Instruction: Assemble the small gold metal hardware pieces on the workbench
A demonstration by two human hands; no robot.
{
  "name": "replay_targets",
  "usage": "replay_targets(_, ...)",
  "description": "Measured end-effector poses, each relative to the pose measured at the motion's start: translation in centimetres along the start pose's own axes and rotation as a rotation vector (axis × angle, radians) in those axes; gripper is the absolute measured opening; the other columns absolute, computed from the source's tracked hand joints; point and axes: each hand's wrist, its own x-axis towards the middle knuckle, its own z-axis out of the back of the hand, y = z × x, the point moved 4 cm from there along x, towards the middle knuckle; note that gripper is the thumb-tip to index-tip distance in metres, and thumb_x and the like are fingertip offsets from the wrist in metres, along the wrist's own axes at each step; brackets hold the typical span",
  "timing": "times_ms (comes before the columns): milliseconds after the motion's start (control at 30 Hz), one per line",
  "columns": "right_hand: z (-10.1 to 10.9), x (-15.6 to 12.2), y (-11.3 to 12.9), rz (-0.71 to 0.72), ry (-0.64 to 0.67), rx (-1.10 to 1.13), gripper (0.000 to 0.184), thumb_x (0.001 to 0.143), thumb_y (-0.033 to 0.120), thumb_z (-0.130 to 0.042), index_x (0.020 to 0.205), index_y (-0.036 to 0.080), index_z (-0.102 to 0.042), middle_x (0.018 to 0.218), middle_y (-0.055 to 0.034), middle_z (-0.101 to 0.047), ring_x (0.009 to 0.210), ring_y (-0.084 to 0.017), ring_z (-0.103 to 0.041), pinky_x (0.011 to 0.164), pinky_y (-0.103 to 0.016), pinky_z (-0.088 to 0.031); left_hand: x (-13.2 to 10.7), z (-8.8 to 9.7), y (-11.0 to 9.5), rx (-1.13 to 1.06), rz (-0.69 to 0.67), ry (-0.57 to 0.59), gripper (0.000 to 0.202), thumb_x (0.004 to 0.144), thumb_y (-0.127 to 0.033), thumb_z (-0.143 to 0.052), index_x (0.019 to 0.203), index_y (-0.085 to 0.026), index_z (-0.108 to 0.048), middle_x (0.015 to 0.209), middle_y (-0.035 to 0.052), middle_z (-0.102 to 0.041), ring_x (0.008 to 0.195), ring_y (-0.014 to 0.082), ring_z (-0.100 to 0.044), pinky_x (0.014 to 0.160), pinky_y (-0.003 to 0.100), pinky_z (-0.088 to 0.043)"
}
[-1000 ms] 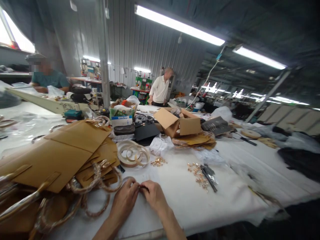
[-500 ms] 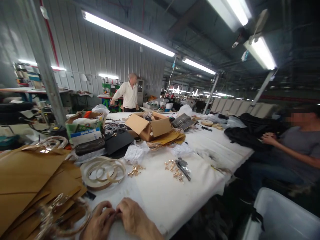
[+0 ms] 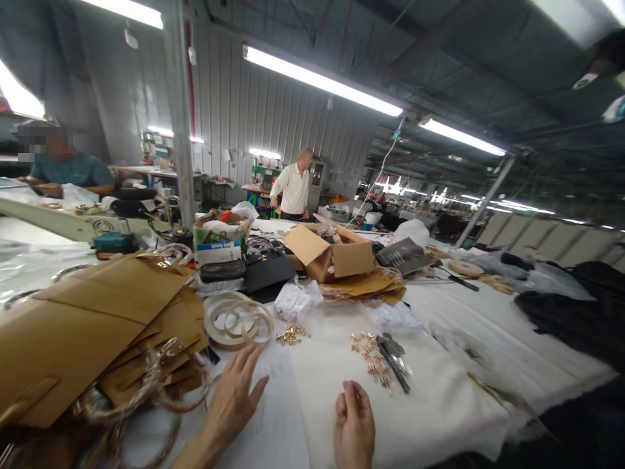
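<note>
My left hand [image 3: 234, 404] lies open on the white cloth-covered table [image 3: 430, 410], fingers spread, close to plastic-wrapped rings [image 3: 146, 384] and a stack of tan leather panels [image 3: 102, 319]. A coil of beige strips [image 3: 239, 320] sits just beyond its fingertips. My right hand [image 3: 354, 423] is raised at the table's front, fingers curled together, with nothing visible in them. Nearest to it is a scatter of gold metal fittings [image 3: 368, 361] beside dark metal pieces [image 3: 393, 363]. A smaller heap of gold fittings [image 3: 293, 334] lies between my hands, further out.
An open cardboard box [image 3: 332, 254], a black flat panel [image 3: 266, 273], a brown pouch [image 3: 222, 270] and crumpled plastic [image 3: 297, 301] crowd the table's middle. A person in a white shirt [image 3: 293, 189] stands beyond it. Another person [image 3: 68, 172] sits far left. Dark fabric [image 3: 566, 312] lies at right.
My hands, pinched together before, have moved apart, and the left fingers have spread. The view has swung left again, bringing the seated person at far left back in and the one at right out.
</note>
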Motion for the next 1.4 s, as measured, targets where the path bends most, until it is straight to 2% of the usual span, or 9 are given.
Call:
replay_targets(100, 0.6, 0.0, -0.3, -0.055, -0.051, 0.146, 0.048, 0.074, 0.050, -0.087, 0.108, 0.025, -0.064, 0.072, 0.0068, -0.053, 0.059, -0.007, -0.044, 0.054, -0.015, -0.042, 5.4, -2.7, -2.7, -0.053, -0.038, 0.098, 0.032, 0.101, -0.031, -0.054, 0.132, -0.025, -0.059, 0.119, 0.0104, -0.069, 0.112, 0.0295, -0.062, 0.100, 0.046, -0.052)
replay_targets(233, 0.4, 0.0, -1.0, -0.044, -0.042, 0.093, 0.053, 0.073, 0.052, -0.088, 0.113, 0.024, -0.065, 0.072, 0.0052, -0.059, 0.058, -0.007, -0.046, 0.052, -0.015, -0.042, 11.1, -8.7, -4.2, 0.021, -0.010, 0.263, 0.020, 0.100, -0.020, -0.052, 0.112, -0.020, -0.067, 0.109, 0.0104, -0.069, 0.106, 0.0273, -0.063, 0.095, 0.040, -0.050)
replay_targets(333, 1.2, 0.9, -2.4, -0.028, -0.048, 0.043, 0.053, 0.069, 0.057, -0.088, 0.103, 0.022, -0.067, 0.080, 0.0001, -0.068, 0.055, -0.006, -0.047, 0.045, -0.016, -0.036, 13.0, -12.5, -4.1, 0.072, -0.007, 0.310, 0.019, 0.097, -0.013, -0.053, 0.105, -0.016, -0.070, 0.104, 0.0136, -0.070, 0.105, 0.0300, -0.063, 0.092, 0.042, -0.050)
replay_targets(433, 2.0, 2.1, -3.7, -0.009, -0.046, 0.015, 0.054, 0.063, 0.058, -0.091, 0.097, 0.022, -0.068, 0.085, -0.0030, -0.073, 0.051, -0.006, -0.047, 0.044, -0.019, -0.037, 13.3, -14.5, -3.7, 0.122, -0.030, 0.342, 0.016, 0.095, -0.012, -0.057, 0.097, -0.015, -0.072, 0.102, 0.0154, -0.071, 0.107, 0.0338, -0.060, 0.088, 0.045, -0.050)
replay_targets(700, 1.2, 1.4, -2.4, 0.076, 0.072, -0.142, 0.042, 0.080, 0.059, -0.078, 0.098, 0.022, -0.070, 0.069, 0.0011, -0.063, 0.052, -0.010, -0.045, 0.048, -0.024, -0.037, 11.7, -13.6, -3.8, 0.125, -0.150, 0.331, 0.016, 0.100, -0.016, -0.056, 0.095, -0.019, -0.072, 0.096, 0.0112, -0.071, 0.110, 0.0319, -0.055, 0.095, 0.046, -0.047)
replay_targets(967, -0.2, 0.1, -0.5, -0.004, 0.099, -0.136, 0.046, 0.079, 0.057, -0.080, 0.104, 0.019, -0.072, 0.071, 0.0013, -0.058, 0.064, -0.013, -0.049, 0.060, -0.026, -0.044, 9.4, -11.9, -6.0, -0.122, -0.213, 0.257, 0.024, 0.098, -0.013, -0.057, 0.116, -0.025, -0.068, 0.106, 0.0083, -0.070, 0.110, 0.0274, -0.059, 0.099, 0.043, -0.048)
replay_targets(1100, -0.6, -0.3, 0.2, -0.034, 0.115, -0.098, 0.051, 0.080, 0.055, -0.080, 0.114, 0.018, -0.072, 0.069, 0.0028, -0.053, 0.064, -0.013, -0.047, 0.057, -0.025, -0.039, 6.4, -11.9, -8.6, -0.295, -0.106, 0.195, 0.028, 0.105, -0.018, -0.047, 0.131, -0.022, -0.058, 0.112, 0.0088, -0.069, 0.099, 0.0198, -0.066, 0.088, 0.033, -0.056)
replay_targets(1267, -0.8, -0.6, 0.8, -0.086, 0.171, 0.010, 0.048, 0.085, 0.049, -0.078, 0.120, 0.017, -0.069, 0.067, 0.0054, -0.046, 0.060, -0.010, -0.037, 0.055, -0.024, -0.031, 1.9, -12.5, -10.1, -0.735, 0.230, 0.139, 0.018, 0.098, -0.025, -0.060, 0.113, -0.022, -0.068, 0.107, 0.0068, -0.074, 0.097, 0.0202, -0.072, 0.085, 0.032, -0.060)
replay_targets(1400, -0.9, -0.9, 0.7, -0.089, 0.243, 0.008, 0.045, 0.085, 0.045, -0.079, 0.118, 0.015, -0.070, 0.064, 0.0068, -0.043, 0.058, -0.008, -0.033, 0.054, -0.023, -0.026, 0.5, -12.6, -10.4, -0.811, 0.305, 0.119, 0.015, 0.093, -0.025, -0.064, 0.105, -0.022, -0.072, 0.103, 0.0057, -0.075, 0.094, 0.0208, -0.072, 0.085, 0.033, -0.059)
